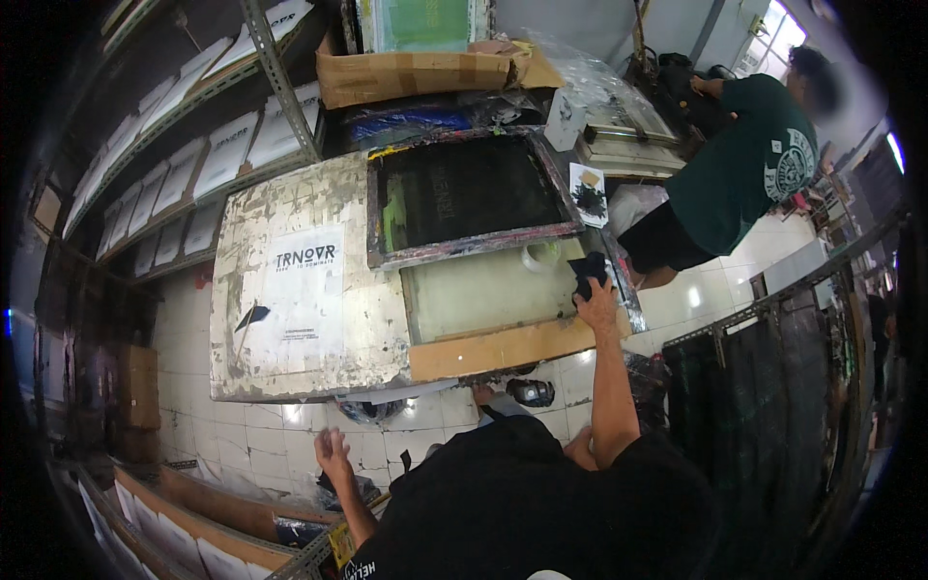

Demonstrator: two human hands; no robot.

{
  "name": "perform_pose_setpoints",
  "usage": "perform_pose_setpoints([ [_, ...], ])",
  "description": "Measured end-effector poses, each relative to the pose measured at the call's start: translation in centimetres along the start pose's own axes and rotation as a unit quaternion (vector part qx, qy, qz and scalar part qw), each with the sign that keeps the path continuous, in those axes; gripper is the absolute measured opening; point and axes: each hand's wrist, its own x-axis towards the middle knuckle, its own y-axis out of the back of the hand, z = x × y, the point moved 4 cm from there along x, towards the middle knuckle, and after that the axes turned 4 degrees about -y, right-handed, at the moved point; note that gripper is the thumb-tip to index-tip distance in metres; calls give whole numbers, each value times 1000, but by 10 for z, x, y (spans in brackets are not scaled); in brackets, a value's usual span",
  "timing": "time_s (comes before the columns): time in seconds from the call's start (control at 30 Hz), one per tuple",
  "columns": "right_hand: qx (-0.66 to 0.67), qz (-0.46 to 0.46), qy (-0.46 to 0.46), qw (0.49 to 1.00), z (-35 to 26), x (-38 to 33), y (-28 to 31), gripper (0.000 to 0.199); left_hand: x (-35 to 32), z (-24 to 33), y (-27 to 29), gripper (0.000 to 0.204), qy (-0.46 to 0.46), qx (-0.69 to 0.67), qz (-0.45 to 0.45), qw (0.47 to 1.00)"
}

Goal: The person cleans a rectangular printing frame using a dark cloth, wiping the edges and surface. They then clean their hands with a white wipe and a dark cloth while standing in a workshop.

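Near the table's right end, the cloth looks light, soft and hard to damage, so we'd grip its bunched folds, where our right hand's fingers pinch it, our empty left hand's fingers loosely parted.

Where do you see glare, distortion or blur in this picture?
In the head view, the window is blown out; in the head view, the tiled floor shows bright reflections; in the head view, the right-hand rack bends toward the rim; in the head view, the left hand looks slightly soft.
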Motion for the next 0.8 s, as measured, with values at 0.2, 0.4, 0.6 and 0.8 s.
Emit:
perform_pose_setpoints([
  [0.2,49,-18,30,998,18,51,-25,49,23,101,-140,42,-95,10,-99,990],
  [0.4,68,44,25,996,13,52,-27,40,21,99,-223,45,-108,39,-195,974],
  [0.6,72,-50,-19,996,11,48,-20,49,27,95,-238,47,-38,56,-198,978],
  [0.8,9,28,34,999,3,50,-3,54,50,106,-241,48,-35,58,-162,984],
])
